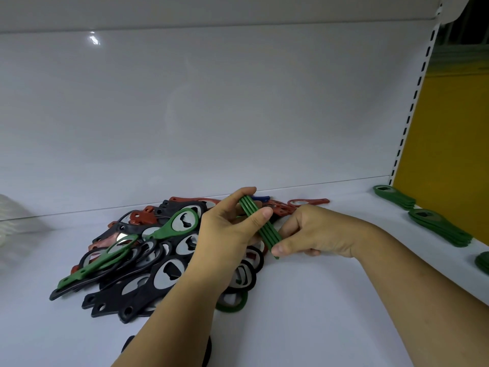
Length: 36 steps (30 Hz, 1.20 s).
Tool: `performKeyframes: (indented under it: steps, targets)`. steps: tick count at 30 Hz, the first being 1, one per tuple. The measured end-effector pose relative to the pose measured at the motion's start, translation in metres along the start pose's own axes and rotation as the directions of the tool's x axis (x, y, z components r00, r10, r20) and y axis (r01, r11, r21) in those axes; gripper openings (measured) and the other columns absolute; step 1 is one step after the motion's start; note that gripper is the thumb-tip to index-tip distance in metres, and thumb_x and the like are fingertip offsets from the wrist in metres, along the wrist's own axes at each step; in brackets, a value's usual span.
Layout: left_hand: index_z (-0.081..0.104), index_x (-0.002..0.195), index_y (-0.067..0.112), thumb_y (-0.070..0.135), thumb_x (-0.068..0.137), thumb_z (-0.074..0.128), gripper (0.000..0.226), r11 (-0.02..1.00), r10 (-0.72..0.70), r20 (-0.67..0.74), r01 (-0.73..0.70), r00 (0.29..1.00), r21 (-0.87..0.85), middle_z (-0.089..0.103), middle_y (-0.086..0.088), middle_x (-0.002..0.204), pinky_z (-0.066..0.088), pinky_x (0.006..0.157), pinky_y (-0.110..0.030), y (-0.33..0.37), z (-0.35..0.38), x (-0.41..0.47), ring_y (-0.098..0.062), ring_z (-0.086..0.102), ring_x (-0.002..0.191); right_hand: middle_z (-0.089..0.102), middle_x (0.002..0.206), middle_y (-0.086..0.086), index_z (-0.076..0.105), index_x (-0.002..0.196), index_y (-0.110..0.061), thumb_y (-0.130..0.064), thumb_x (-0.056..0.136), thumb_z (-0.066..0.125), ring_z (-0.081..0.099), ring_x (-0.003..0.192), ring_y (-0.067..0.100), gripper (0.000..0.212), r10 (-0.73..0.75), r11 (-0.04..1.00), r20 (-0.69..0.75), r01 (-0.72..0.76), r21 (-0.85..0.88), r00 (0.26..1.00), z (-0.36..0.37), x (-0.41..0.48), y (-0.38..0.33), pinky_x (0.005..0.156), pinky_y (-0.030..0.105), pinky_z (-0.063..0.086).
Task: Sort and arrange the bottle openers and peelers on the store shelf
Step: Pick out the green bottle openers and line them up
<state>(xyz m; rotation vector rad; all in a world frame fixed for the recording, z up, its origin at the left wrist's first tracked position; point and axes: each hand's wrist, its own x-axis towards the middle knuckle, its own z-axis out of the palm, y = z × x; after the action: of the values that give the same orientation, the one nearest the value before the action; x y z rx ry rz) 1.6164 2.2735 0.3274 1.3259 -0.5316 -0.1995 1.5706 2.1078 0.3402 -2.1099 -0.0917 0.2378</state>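
A loose pile of black, red and green bottle openers [148, 255] lies on the white shelf [317, 300]. Above the pile's right side, both hands hold a stack of several green openers [260, 226] on edge. My left hand [227, 234] grips the stack's upper part between thumb and fingers. My right hand [312, 231] pinches its lower end, thumb in front. Two green openers [169, 229] lie on top of the pile at the left. One red opener [308, 202] sits apart by the back wall.
Sorted stacks of green openers [440, 227] lie along the shelf's right end, another [394, 196] behind it and a third cut off at the right edge [483, 262]. A yellow panel [449, 128] stands beyond the slotted upright. A blurred pale object [16, 223] sits far left.
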Motion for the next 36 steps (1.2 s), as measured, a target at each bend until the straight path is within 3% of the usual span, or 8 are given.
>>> performKeyframes:
  steps: [7, 11, 15, 19, 24, 29, 33, 36]
  targets:
    - [0.066, 0.105, 0.023, 0.015, 0.068, 0.072, 0.039, 0.995, 0.092, -0.031, -0.093, 0.995, -0.028, 0.070, 0.004, 0.074, 0.060, 0.073, -0.037, 0.007, -0.001, -0.002, -0.020, 0.070, 0.082, 0.034, 0.053, -0.002, 0.065, 0.080, 0.012, -0.023, 0.075, 0.077, 0.032, 0.048, 0.005, 0.038, 0.015, 0.998, -0.206, -0.029, -0.063, 0.978, 0.009, -0.003, -0.012, 0.050, 0.018, 0.025]
    - [0.065, 0.112, 0.031, 0.024, 0.062, 0.072, 0.051, 0.995, 0.057, -0.035, -0.059, 0.998, -0.078, 0.072, 0.005, 0.096, 0.057, 0.082, -0.036, 0.003, 0.000, -0.001, -0.018, 0.069, 0.097, 0.046, 0.062, 0.005, 0.070, 0.070, 0.002, -0.025, 0.071, 0.078, 0.041, 0.060, 0.010, 0.028, 0.027, 0.996, -0.255, -0.048, -0.075, 0.966, 0.007, -0.013, -0.017, 0.062, 0.026, 0.031]
    - [0.047, 0.137, 0.029, 0.030, 0.067, 0.074, 0.074, 0.997, -0.019, 0.016, 0.018, 1.000, 0.072, 0.055, 0.009, 0.132, 0.045, 0.090, -0.021, 0.000, 0.010, -0.003, -0.007, 0.053, 0.120, 0.040, 0.041, -0.015, 0.063, 0.041, -0.020, -0.021, 0.072, 0.077, 0.038, 0.042, 0.000, 0.034, 0.187, 0.967, -0.317, -0.231, -0.107, 0.930, -0.013, -0.034, -0.005, 0.050, 0.017, 0.029]
    - [0.055, 0.130, 0.026, 0.021, 0.079, 0.074, 0.055, 0.969, -0.016, 0.017, 0.011, 1.000, 0.247, 0.058, 0.015, 0.122, 0.042, 0.089, -0.024, -0.004, 0.015, -0.004, -0.009, 0.054, 0.116, 0.042, 0.050, -0.001, 0.059, 0.053, -0.006, -0.022, 0.063, 0.078, 0.040, 0.050, 0.013, 0.027, 0.371, 0.866, -0.513, -0.488, -0.109, 0.774, -0.047, -0.045, 0.027, 0.047, 0.019, 0.025]
    - [0.050, 0.133, 0.033, 0.020, 0.082, 0.072, 0.057, 0.912, -0.007, 0.108, -0.038, 0.994, 0.409, 0.063, 0.019, 0.113, 0.043, 0.090, -0.017, -0.014, 0.023, -0.008, -0.006, 0.058, 0.112, 0.047, 0.064, 0.001, 0.052, 0.071, -0.010, -0.022, 0.060, 0.077, 0.047, 0.057, 0.014, 0.030, 0.388, 0.719, -0.709, -0.675, -0.167, 0.589, -0.091, -0.043, 0.059, 0.047, 0.021, 0.032]
    - [0.047, 0.131, 0.037, 0.020, 0.085, 0.067, 0.053, 0.859, -0.005, 0.193, -0.095, 0.981, 0.504, 0.068, 0.014, 0.087, 0.042, 0.069, 0.001, -0.018, 0.024, -0.007, 0.012, 0.059, 0.084, 0.049, 0.065, -0.002, 0.046, 0.063, -0.017, -0.017, 0.067, 0.073, 0.047, 0.056, 0.012, 0.026, 0.402, 0.627, -0.730, -0.747, -0.219, 0.552, -0.115, -0.028, 0.066, 0.046, 0.019, 0.033]
    - [0.046, 0.114, 0.047, 0.020, 0.086, 0.065, 0.043, 0.829, -0.054, 0.259, -0.101, 0.965, 0.549, 0.061, 0.035, 0.085, 0.045, 0.073, -0.005, -0.019, 0.026, -0.008, 0.013, 0.058, 0.080, 0.052, 0.069, 0.002, 0.050, 0.068, -0.012, -0.022, 0.063, 0.073, 0.052, 0.062, 0.017, 0.026, 0.426, 0.529, -0.734, -0.804, -0.272, 0.529, -0.126, -0.014, 0.068, 0.046, 0.020, 0.032]
    - [0.041, 0.110, 0.055, 0.023, 0.087, 0.064, 0.046, 0.808, -0.088, 0.298, -0.107, 0.950, 0.580, 0.062, 0.032, 0.084, 0.049, 0.082, -0.012, -0.020, 0.027, -0.008, 0.011, 0.058, 0.078, 0.056, 0.072, 0.004, 0.056, 0.075, -0.010, -0.023, 0.061, 0.073, 0.056, 0.068, 0.020, 0.025, 0.419, 0.493, -0.726, -0.808, -0.322, 0.546, -0.132, -0.006, 0.071, 0.047, 0.020, 0.034]
